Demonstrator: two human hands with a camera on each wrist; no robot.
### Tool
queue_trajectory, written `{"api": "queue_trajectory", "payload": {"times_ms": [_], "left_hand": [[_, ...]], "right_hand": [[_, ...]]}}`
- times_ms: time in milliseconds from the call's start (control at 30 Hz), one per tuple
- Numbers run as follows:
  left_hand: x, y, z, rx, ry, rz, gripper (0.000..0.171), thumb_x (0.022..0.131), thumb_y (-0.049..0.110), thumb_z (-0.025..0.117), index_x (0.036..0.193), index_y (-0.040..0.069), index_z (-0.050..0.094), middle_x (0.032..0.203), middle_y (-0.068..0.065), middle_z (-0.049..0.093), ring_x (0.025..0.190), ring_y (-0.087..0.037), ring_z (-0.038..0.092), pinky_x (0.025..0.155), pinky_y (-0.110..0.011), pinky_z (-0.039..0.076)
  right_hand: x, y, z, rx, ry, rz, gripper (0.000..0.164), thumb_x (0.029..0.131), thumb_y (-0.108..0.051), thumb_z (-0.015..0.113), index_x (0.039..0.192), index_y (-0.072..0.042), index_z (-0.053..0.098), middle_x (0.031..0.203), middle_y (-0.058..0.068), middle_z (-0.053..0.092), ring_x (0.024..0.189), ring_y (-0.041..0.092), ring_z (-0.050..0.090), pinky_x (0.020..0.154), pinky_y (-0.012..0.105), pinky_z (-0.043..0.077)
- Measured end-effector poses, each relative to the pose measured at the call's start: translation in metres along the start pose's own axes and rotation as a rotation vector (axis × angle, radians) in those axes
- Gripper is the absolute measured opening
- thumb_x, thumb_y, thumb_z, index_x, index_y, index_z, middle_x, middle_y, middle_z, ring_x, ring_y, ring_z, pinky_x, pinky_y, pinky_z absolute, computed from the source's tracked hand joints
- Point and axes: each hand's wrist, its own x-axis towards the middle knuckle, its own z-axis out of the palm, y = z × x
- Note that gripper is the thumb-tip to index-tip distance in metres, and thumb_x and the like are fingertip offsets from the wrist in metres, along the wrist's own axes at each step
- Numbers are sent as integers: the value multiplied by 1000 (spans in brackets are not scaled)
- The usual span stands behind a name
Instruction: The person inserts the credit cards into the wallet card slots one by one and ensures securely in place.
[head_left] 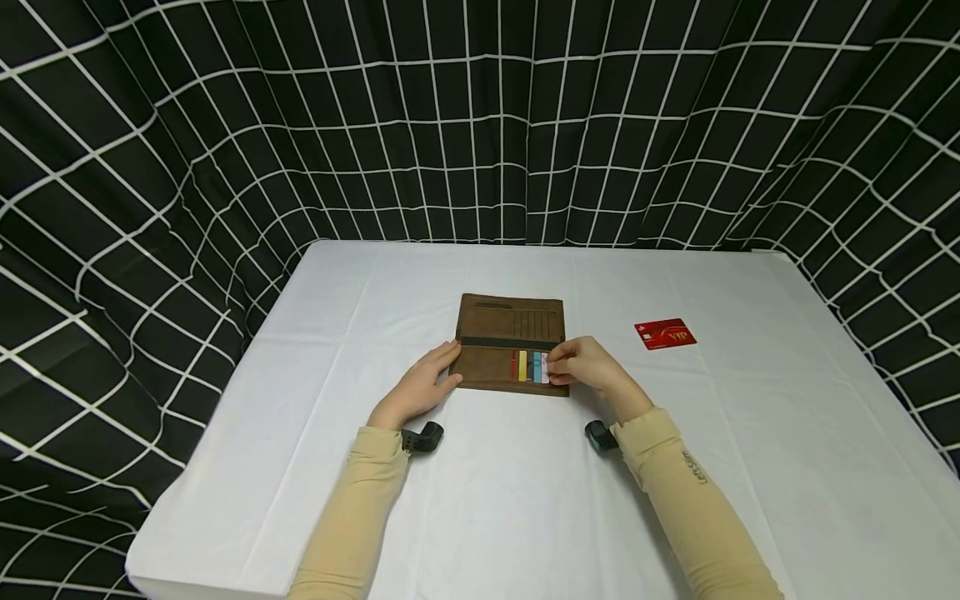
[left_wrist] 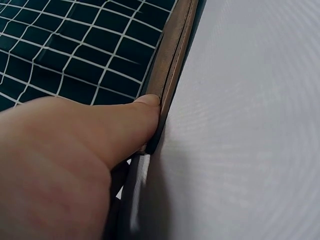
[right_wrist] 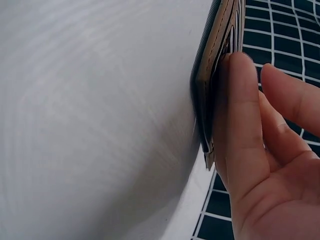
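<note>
A brown bifold wallet [head_left: 487, 364] lies open and flat on the white table. Several colourful cards [head_left: 522, 366] show in the slots of its near half, toward the right. My left hand [head_left: 422, 382] rests at the wallet's left side, fingers reaching along the edge. In the left wrist view its thumb [left_wrist: 140, 112] touches the wallet's edge. At the near right corner is my right hand [head_left: 588, 367], touching the wallet beside the rightmost, pale card [head_left: 545, 367]. The right wrist view shows its thumb [right_wrist: 243, 100] against the wallet and another finger apart from it.
A red card marked VIP [head_left: 666, 334] lies by itself on the table, right of the wallet. White cloth covers the table [head_left: 510, 500]. Black curtains with a white grid [head_left: 480, 125] hang behind and on both sides.
</note>
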Motion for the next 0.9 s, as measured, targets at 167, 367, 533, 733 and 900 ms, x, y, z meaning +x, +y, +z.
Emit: {"api": "queue_trajectory", "payload": {"times_ms": [167, 367, 533, 733, 900], "left_hand": [[0, 1, -1, -1, 0, 0, 56, 97, 29, 49, 144, 4, 31, 150, -7, 24, 138, -20, 17, 110, -37, 17], [0, 0, 0, -9, 10, 5, 56, 97, 28, 49, 144, 3, 32, 150, -7, 25, 137, -21, 18, 110, -38, 18], [1, -1, 2, -13, 13, 2, 56, 97, 31, 49, 144, 4, 32, 150, -6, 24, 137, -20, 17, 110, -38, 18], [1, -1, 2, -11, 17, 7, 57, 97, 32, 48, 144, 5, 31, 150, -6, 24, 137, -20, 17, 110, -37, 17], [1, -2, 1, -8, 17, 5, 57, 97, 32, 49, 144, 4, 32, 150, -6, 25, 137, -20, 18, 110, -38, 18]], "right_hand": [[2, 2, 0, -23, 2, 7, 22, 89, 3, 57, 106, 16, 56, 97, 22, 59, 77, 19, 64, 71, 30, 54], [2, 4, -1, 3, -8, 20, 24, 90, 3, 55, 109, 17, 54, 100, 23, 58, 77, 18, 64, 72, 29, 54], [0, 6, -5, 47, -13, 42, 26, 94, 0, 50, 113, 18, 53, 101, 23, 58, 77, 17, 63, 73, 27, 54], [-3, 7, -14, 1, -23, 2, 32, 94, -7, 52, 115, 17, 54, 107, 25, 59, 85, 21, 62, 78, 32, 53], [-7, 10, -24, -46, -63, -21, 41, 92, -17, 58, 122, 9, 53, 120, 24, 54, 100, 28, 59, 90, 40, 46]]}}
